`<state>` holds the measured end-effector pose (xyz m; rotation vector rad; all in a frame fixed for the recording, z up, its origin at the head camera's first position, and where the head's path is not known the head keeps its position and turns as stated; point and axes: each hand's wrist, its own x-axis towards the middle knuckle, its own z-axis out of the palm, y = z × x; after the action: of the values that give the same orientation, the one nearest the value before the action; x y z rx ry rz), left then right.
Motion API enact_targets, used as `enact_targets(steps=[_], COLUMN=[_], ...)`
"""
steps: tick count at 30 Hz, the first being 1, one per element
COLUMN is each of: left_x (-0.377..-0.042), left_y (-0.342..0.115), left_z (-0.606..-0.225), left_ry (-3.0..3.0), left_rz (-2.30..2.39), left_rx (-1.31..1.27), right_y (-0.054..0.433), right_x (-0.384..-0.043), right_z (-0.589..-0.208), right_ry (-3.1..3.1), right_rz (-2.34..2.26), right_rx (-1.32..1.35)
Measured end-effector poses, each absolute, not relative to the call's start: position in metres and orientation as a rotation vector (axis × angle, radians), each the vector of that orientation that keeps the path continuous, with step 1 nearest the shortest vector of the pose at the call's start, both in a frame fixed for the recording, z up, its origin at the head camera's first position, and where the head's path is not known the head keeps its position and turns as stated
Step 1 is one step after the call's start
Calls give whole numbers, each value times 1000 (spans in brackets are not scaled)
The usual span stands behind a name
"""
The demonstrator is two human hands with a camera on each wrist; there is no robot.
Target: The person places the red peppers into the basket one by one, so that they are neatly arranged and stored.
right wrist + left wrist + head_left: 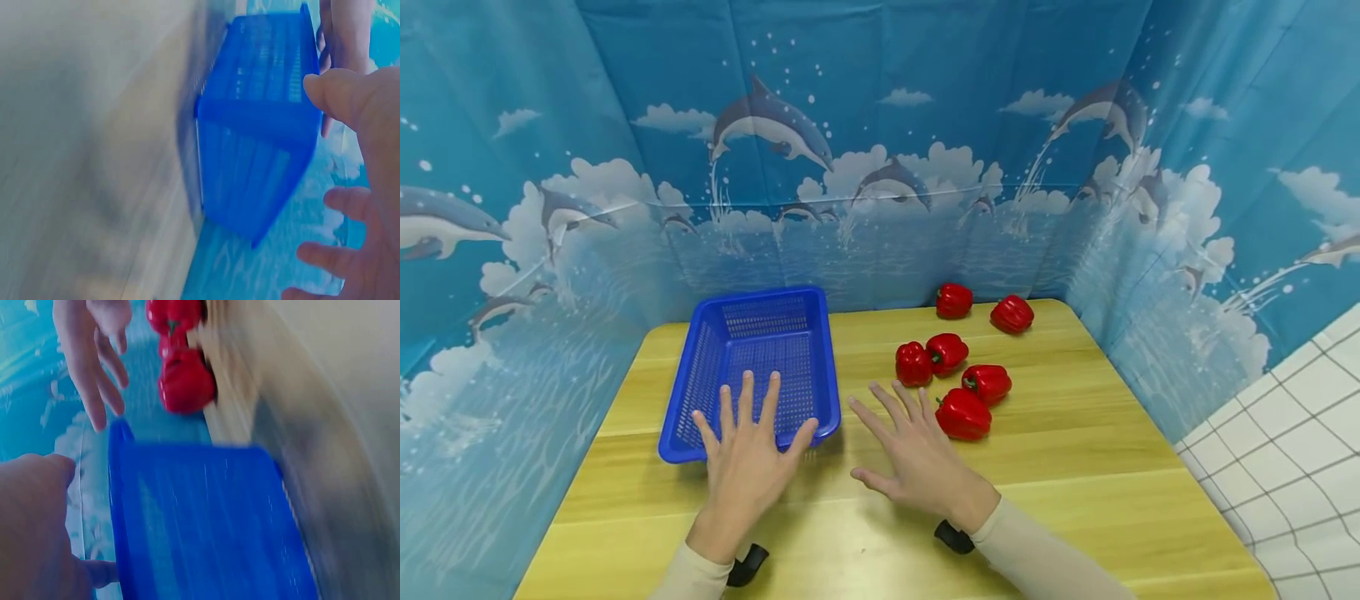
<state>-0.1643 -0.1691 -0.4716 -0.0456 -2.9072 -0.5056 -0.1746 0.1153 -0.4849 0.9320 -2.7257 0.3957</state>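
Note:
A blue plastic basket (832,367) with perforated walls stands on the left half of the table. My left hand (747,475) hovers over its near rim, fingers spread and straight, holding nothing. To the right of the basket, my right hand (917,458) is spread in the air with nothing in it. Its fingertips are close to the nearest red bell pepper (964,414); whether they touch is unclear, though a gap seems likely. Several more red bell peppers (987,383) lie beyond it. In the left wrist view, the basket's side wall (206,512) appears below the peppers (186,381).
The yellow wood-grain table (1075,467) carries everything. A blue dolphin-print curtain (880,225) hangs along its back and sides. White tiles with dark lines (1292,442) show at the right. Two peppers (1012,314) lie near the back edge.

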Motion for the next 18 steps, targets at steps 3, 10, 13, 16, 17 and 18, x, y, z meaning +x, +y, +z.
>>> enact_targets(steps=[3,10,13,16,17,18], left_x=[-168,-174,-176,-176,-176,-176], left_y=[-188,-230,-237,-236,-235,-233], left_z=[-470,-466,-464,-463,-463,-463], left_ry=[-2913,-2962,-2984,-3005,-3009,-3010], left_rz=[-516,-629,-693,-669,-651,-639], left_rx=[23,277,351,344,332,316], right_y=[105,85,82,85,87,89], right_x=[-176,-178,-179,-181,-181,-182], right_z=[-486,-485,-485,-484,-485,-484], right_ry=[-2692,-2676,-2687,-2704,-2708,-2712], right_rz=[374,379,384,416,431,453], right_rx=[1038,1184,1194,1178,1170,1162])
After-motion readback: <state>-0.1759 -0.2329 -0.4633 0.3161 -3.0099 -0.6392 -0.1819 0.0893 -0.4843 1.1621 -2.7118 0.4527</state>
